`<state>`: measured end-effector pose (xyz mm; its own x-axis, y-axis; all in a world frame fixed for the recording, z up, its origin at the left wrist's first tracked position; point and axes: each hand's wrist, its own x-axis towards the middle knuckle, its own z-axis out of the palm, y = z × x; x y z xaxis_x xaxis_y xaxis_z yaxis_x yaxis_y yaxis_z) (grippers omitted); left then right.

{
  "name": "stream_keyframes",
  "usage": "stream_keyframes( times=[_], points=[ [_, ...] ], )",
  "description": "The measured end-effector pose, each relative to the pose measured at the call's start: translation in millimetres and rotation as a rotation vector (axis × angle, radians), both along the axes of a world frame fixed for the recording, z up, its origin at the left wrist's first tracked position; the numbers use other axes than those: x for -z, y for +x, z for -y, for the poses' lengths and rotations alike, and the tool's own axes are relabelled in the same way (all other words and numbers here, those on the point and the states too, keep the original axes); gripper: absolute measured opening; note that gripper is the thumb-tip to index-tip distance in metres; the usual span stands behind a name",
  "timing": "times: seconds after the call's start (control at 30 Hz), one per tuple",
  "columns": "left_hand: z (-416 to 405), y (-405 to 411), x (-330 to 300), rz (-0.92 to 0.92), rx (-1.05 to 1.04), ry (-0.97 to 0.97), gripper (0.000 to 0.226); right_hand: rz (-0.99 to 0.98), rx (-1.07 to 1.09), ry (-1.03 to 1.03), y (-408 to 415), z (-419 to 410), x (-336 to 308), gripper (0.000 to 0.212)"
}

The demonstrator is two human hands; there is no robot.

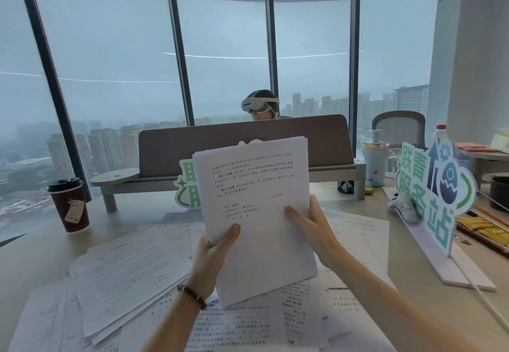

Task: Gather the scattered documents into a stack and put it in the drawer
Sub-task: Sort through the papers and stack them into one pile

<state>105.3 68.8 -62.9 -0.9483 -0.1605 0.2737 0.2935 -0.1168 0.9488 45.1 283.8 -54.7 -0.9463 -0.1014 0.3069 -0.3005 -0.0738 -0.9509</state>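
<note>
- Overhead, from the head view, a pale desk (35, 258) fills the lower half, strewn with loose sheets (129, 271) that overlap one another at odd angles.
- Both hands hold a stack (256, 208) of printed pages upright above the desk, tilted slightly to the left, with its lower corner over the sheets below.
- Left hand (210, 255) grips the stack's lower left edge, thumb curled over the front and the other fingers hidden behind; a beaded bracelet (192, 296) sits on that wrist.
- Right hand (314, 227) grips the stack's right edge, thumb pressed across the front of the top page, fingers out of sight behind.
- A dark red cup (70, 205) with a black lid stands at the left of the desk, apart from the sheets.
- A low shelf (118, 179) with a brown divider (242, 142) rising behind it crosses the far side of the desk.
- A green and blue sign (432, 186) stands on a white base at the right; a second one (187, 186) is mostly hidden behind the stack.
- Beyond the divider sits a person (260, 105) wearing a white headset.
- Tall windows (115, 56) with dark frames curve round the room, showing a grey, hazy city of tower blocks.
- A mesh chair (399, 128) and a patterned bottle (375, 164) stand at the far right, near a cluttered side desk.
</note>
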Motion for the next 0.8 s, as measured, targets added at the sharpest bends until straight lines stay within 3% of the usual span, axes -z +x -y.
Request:
stream_keyframes(
  times=[0.2,0.4,0.57,0.63,0.8],
  points=[
    [1,-2,5,0.026,-0.014,-0.082,0.017,-0.009,0.094,0.125,2,-1,15,0.043],
    [1,-11,-7,-0.031,-0.149,-0.205,0.007,-0.096,0.234,0.272,3,8,-2,0.032],
    [15,-22,-12,0.141,-0.092,-0.262,0.011,0.017,0.168,0.405,0,1,-7,0.044],
    [24,-28,-5,0.267,-0.032,-0.221,0.016,0.099,0.133,0.568,-5,-7,-2,0.041],
    [37,-38,28,0.534,-0.012,-0.347,0.026,0.321,0.326,1.379,-11,-37,21,0.06]
  ],
)
